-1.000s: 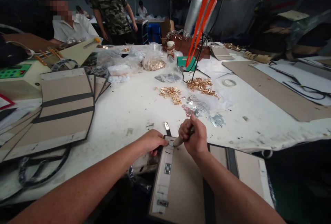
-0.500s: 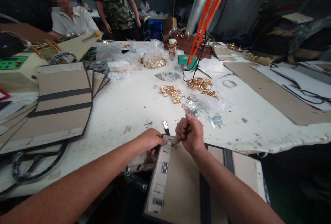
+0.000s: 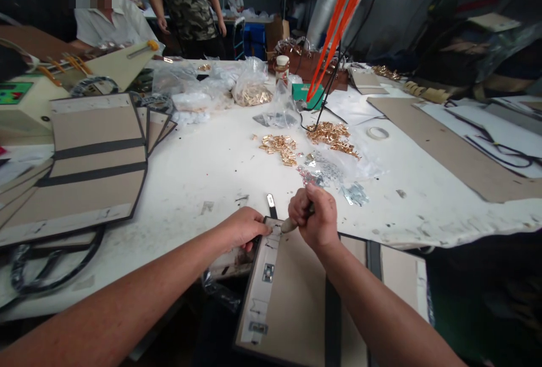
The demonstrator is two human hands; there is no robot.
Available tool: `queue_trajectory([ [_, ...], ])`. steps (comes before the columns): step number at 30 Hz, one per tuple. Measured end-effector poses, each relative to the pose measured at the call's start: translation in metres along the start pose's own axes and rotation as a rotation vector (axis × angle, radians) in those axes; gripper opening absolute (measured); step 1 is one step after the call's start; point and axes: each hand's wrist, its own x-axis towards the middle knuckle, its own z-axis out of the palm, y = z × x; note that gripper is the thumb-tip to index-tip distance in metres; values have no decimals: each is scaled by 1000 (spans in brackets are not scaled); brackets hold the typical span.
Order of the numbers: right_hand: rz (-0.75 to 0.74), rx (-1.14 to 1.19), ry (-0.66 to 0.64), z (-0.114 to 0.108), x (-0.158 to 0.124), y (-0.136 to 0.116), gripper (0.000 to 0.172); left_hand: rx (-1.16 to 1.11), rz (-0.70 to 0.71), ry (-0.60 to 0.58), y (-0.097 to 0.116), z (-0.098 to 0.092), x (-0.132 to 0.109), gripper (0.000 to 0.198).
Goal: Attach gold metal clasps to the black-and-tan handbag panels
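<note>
A beige board panel [image 3: 300, 288] with black edging and dark fold strips lies tilted at the table's front edge. My left hand [image 3: 243, 228] pinches its upper left corner, thumb on top and fingers below. My right hand [image 3: 315, 212] is closed in a fist around a tool with a pale, tapered end [image 3: 288, 225]. That end rests at the panel's white strip near the corner; its very tip is too small to make out. Two metal fasteners, an upper one [image 3: 268, 272] and a lower one [image 3: 258, 328], sit along the strip. A black tab with a metal end [image 3: 271, 203] sticks out beyond the corner.
Gold metal pieces [image 3: 279, 148] and flat silver pieces [image 3: 354, 193] lie in piles ahead. Similar panels [image 3: 99, 164] are stacked at left beside a machine [image 3: 25, 116]. Orange straps [image 3: 339, 28] hang down near a green box [image 3: 307, 95]. Co-workers are across the table.
The tool in my right hand has tilted slightly, its pale end still by the corner. My left hand keeps its hold. The whole view has shifted a little.
</note>
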Motion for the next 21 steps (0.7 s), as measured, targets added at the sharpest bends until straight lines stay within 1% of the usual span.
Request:
queue_trajectory([
  [2,-11,-19,19,0,0,0,46,-8,13,3,0,1,-1,23],
  [4,11,-71,13,2,0,0,45,-18,16,1,0,1,-2,24],
  [6,29,-124,-30,6,0,-2,44,-25,8,-4,1,0,-3,25],
  [10,-5,-211,-139,18,2,-10,46,-29,15,10,-1,1,-2,25],
  [14,115,-323,-154,26,0,-10,46,-33,18,9,-1,1,-4,27],
  [16,102,-371,-175,27,-2,-11,46,-42,19,7,0,1,-5,28],
  [19,24,-407,-219,29,-6,-12,48,-63,31,12,0,0,-6,29],
  [21,52,-434,-213,31,-8,-9,48,-78,32,9,-2,0,-5,29],
])
